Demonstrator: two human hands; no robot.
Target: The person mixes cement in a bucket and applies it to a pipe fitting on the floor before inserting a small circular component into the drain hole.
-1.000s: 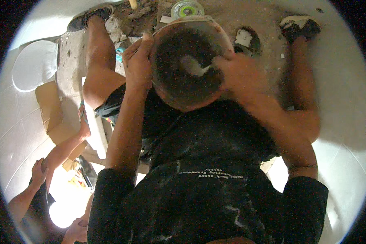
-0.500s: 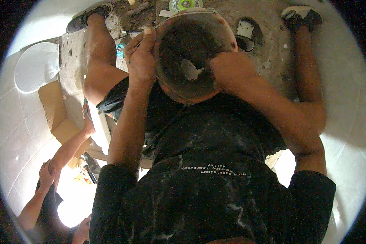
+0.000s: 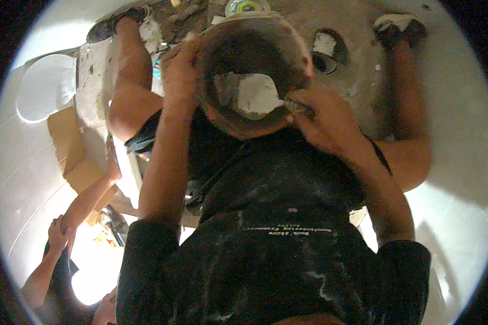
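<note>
Between my knees is a round bucket [image 3: 288, 40], tilted so that its mouth faces me. My left hand [image 3: 179, 73] is closed on the bucket's left rim. In my right hand [image 3: 328, 116], at the bucket's right side, is the handle of a trowel [image 3: 257, 96]. The pale, rounded blade reaches over the bucket's mouth. Dark, wet-looking material coats the inside, and its depth is lost in shadow.
A floor hole with a pipe [image 3: 325, 64] lies beyond the bucket to the right. A green-and-white disc [image 3: 248, 6] sits behind it. Left are a translucent round sheet [image 3: 46, 89], folded cardboard [image 3: 68, 141] and another person's arm [image 3: 87, 203].
My right hand has drawn back toward me and turned, bringing the trowel's blade up into fuller view. My left hand stays on the rim, and the bucket has shifted slightly left.
</note>
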